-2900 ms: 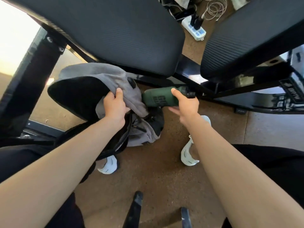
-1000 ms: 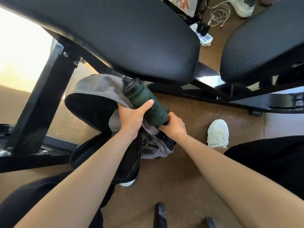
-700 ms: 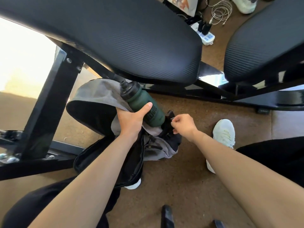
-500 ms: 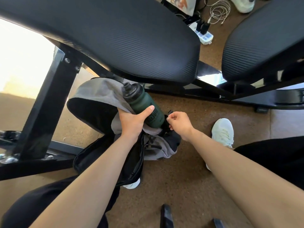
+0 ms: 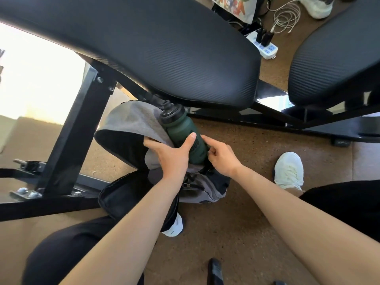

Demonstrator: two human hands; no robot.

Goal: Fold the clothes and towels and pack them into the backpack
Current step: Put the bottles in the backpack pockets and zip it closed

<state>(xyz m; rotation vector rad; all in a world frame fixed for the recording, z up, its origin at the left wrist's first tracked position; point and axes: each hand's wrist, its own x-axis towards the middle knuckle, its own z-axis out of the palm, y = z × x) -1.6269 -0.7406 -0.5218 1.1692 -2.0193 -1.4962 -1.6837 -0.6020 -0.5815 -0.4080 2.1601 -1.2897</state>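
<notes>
The bag [image 5: 131, 118] sits on the brown floor [image 5: 246, 223], just under the near edge of a black bench [image 5: 164, 48]. Its top is open and the gray flap stands up. A green bottle [image 5: 181, 128] leans on the bag's right side, cap up and away. The left hand [image 5: 170, 153] holds the bottle, with its thumb round it and its fingers on the flap. The right hand [image 5: 221, 159] touches the bottle with one finger. Its other fingers curl low by the bag, and I cannot tell if they hold anything. A white shoe [image 5: 289, 171] is off to the right.
</notes>
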